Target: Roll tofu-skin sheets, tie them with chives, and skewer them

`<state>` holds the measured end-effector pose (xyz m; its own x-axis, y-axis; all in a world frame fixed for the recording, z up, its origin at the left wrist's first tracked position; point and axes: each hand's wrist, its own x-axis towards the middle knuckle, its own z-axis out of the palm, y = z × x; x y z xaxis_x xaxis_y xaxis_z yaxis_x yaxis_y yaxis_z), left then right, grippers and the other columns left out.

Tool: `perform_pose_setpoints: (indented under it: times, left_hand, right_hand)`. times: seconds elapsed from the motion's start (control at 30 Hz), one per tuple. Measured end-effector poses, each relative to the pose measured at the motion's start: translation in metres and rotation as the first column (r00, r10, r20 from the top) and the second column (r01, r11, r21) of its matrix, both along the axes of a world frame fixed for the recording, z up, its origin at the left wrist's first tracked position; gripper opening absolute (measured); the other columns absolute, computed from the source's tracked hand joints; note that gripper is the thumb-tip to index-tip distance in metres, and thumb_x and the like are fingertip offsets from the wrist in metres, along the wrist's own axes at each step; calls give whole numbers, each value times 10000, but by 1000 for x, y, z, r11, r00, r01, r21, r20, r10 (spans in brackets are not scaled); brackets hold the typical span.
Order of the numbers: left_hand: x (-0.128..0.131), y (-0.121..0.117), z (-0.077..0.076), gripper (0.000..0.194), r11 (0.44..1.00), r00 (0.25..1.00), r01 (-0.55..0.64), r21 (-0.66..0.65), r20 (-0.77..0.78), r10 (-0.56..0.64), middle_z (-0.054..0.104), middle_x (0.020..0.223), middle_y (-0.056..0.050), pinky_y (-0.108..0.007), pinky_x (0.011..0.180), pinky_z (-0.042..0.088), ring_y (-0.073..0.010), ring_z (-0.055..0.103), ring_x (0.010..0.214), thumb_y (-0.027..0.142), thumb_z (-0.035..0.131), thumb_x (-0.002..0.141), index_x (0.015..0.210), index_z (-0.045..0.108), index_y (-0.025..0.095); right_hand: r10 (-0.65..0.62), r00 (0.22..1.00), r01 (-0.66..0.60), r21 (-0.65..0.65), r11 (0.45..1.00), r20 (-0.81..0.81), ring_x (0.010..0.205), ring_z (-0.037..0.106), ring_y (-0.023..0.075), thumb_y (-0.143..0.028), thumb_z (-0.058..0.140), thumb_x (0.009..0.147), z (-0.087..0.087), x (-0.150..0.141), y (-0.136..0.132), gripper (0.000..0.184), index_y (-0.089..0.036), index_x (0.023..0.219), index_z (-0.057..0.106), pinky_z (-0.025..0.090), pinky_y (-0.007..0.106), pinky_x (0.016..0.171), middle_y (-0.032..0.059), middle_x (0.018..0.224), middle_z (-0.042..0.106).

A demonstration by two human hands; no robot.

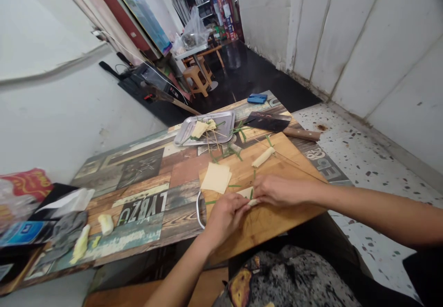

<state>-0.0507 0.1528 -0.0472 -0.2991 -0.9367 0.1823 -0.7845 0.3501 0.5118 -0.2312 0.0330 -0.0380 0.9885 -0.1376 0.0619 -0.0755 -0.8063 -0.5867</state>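
On the wooden cutting board [273, 219], both hands meet at a pale tofu-skin sheet [245, 193] that is partly rolled around green strips. My left hand [230, 212] pinches the near left end of the roll. Closed fingers of my right hand [268, 189] grip its other end. Just beyond lies a finished-looking roll [263, 157] with green poking out of its ends. A small stack of square sheets [216, 177] rests at the board's left corner. Loose green strips [235, 150] are scattered past it, and a thin skewer [304, 167] lies across the board's right side.
Behind the board stands a metal tray [224, 124] with sheets, green strips and skewers. A cleaver [270, 122] lies at the far right, near a blue box [257, 98]. Vegetable pieces [105, 224] and a grey cloth [67, 235] lie at the table's left end.
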Motion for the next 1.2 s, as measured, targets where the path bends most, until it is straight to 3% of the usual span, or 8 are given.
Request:
perform_pose_setpoints:
  times: [0.1, 0.37, 0.53, 0.63, 0.73, 0.9, 1.1, 1.2]
  left_hand:
    - [2, -1, -1, 149, 1000, 1000, -17, 16, -20, 17, 668, 762, -20, -217, 633, 432, -127, 592, 701, 197, 553, 908, 917, 701, 183]
    - [-3, 10, -12, 143, 954, 991, -5, -300, 130, 45, 642, 769, -53, -246, 648, 439, -139, 553, 711, 150, 508, 926, 976, 640, 135]
    - [-7, 10, -10, 156, 933, 957, -27, -358, 261, 128, 592, 785, -55, -267, 634, 384, -158, 485, 728, 151, 483, 932, 961, 636, 148]
    - [-8, 11, -13, 159, 938, 954, -55, -344, 259, 151, 567, 794, -56, -275, 643, 366, -164, 470, 744, 129, 475, 927, 950, 631, 144]
    - [-7, 11, -17, 172, 950, 972, -58, -307, 201, 124, 556, 765, -50, -269, 644, 372, -159, 465, 733, 102, 459, 928, 957, 625, 133]
    - [-10, 12, -18, 193, 951, 979, -97, -292, 142, 144, 552, 779, -52, -267, 646, 388, -152, 462, 731, 88, 440, 929, 962, 623, 137]
    - [-13, 13, -19, 219, 934, 980, -129, -334, 100, 171, 564, 799, -53, -268, 667, 434, -148, 490, 747, 93, 445, 926, 1034, 627, 149]
    - [-10, 15, -23, 270, 924, 985, -127, -361, 65, 160, 582, 814, -56, -262, 672, 448, -150, 511, 759, 68, 472, 910, 1134, 598, 149]
  right_hand:
    - [20, 994, -12, 76, 997, -108, 680, 518, 113, -104, 540, 875, 9, 4, -8, 193, -115, 833, 728, 353, 224, 637, 56, 771, 666]
    - [2, 974, 36, 163, 986, -225, 539, 406, 79, -79, 580, 807, 19, 8, -15, 155, -125, 760, 720, 261, 209, 525, -6, 616, 588]
    - [-147, 968, 180, 158, 971, -201, 573, 453, 92, -97, 599, 809, 21, 4, -8, 85, -117, 809, 682, 293, 213, 550, 3, 667, 611]
    - [-153, 985, 158, 64, 985, -82, 625, 471, 108, -105, 567, 848, 13, 0, -3, 89, -124, 812, 646, 323, 225, 583, 16, 723, 620]
    - [-68, 995, 78, -135, 988, 74, 694, 475, 130, -118, 485, 917, -1, -2, 1, 206, -133, 756, 612, 350, 253, 634, 37, 768, 615]
    - [5, 988, 59, -409, 911, 154, 789, 467, 166, -196, 447, 962, -18, -7, 7, 234, -153, 775, 581, 368, 302, 698, 48, 843, 578]
    - [0, 985, 102, -586, 804, 171, 752, 428, 179, -183, 426, 967, -23, -13, 18, 232, -131, 811, 590, 324, 334, 660, 63, 806, 547]
    - [12, 978, 120, -602, 789, 210, 746, 414, 177, -149, 405, 965, -28, -13, 19, 243, -125, 808, 589, 303, 336, 648, 62, 784, 532]
